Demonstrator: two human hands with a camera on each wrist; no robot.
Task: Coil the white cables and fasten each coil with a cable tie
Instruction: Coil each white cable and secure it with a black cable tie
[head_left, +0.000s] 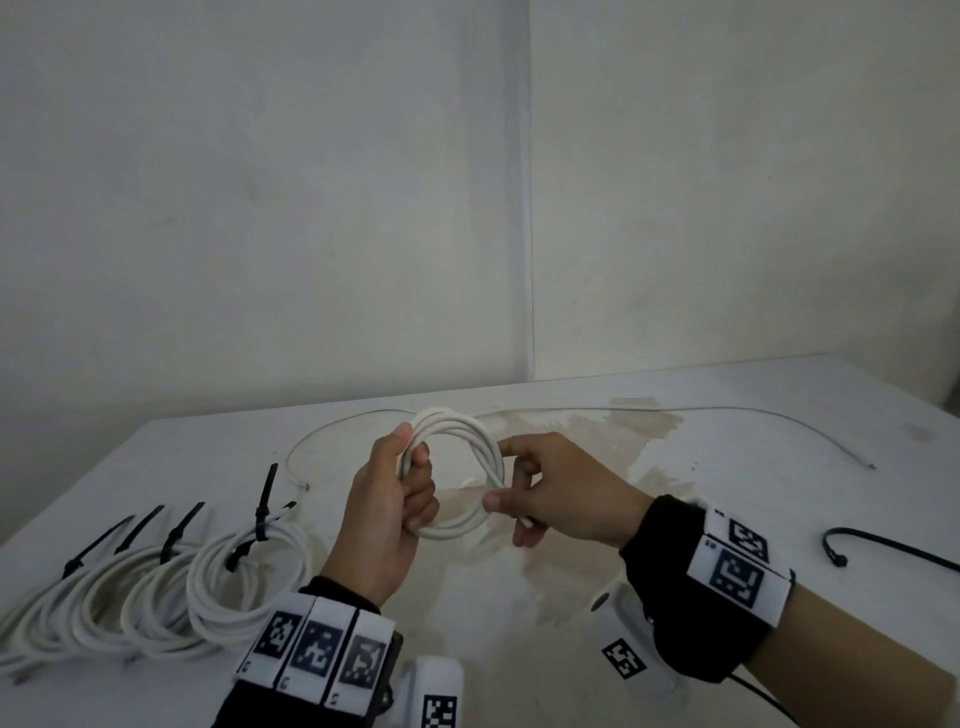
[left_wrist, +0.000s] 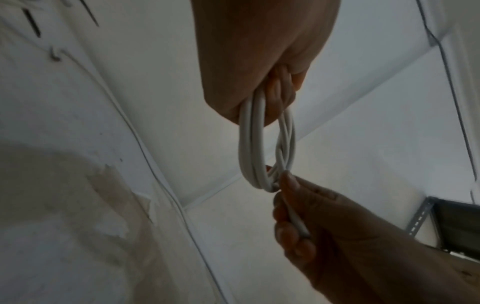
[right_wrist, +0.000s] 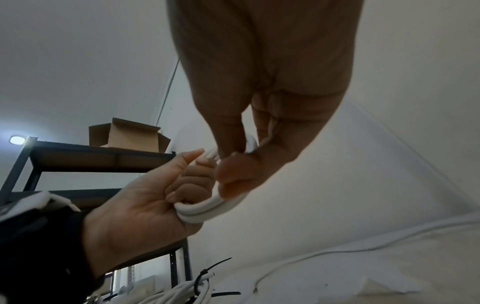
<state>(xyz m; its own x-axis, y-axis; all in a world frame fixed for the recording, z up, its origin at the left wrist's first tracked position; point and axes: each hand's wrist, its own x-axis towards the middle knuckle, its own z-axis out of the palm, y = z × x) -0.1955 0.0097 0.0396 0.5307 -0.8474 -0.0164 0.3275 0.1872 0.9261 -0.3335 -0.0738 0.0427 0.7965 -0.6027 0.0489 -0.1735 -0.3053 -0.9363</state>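
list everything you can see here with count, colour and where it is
cable coil: one, white, held above the table between both hands, no tie on it yet
tied cable coils: about four, white, near left of the table, overlapping, each fastened with a black cable tie
loose cable tie: one, black, near right of the table
thin loose cables: about two, pale, lying along the far side of the table
table: one, white with a worn brownish patch in the middle
shelving rack: one, dark metal, behind the left hand
cardboard box: one, brown, open, on top of the rack
left hand: grips the coil's left side
right hand: pinches the cable's free end at the coil's right side
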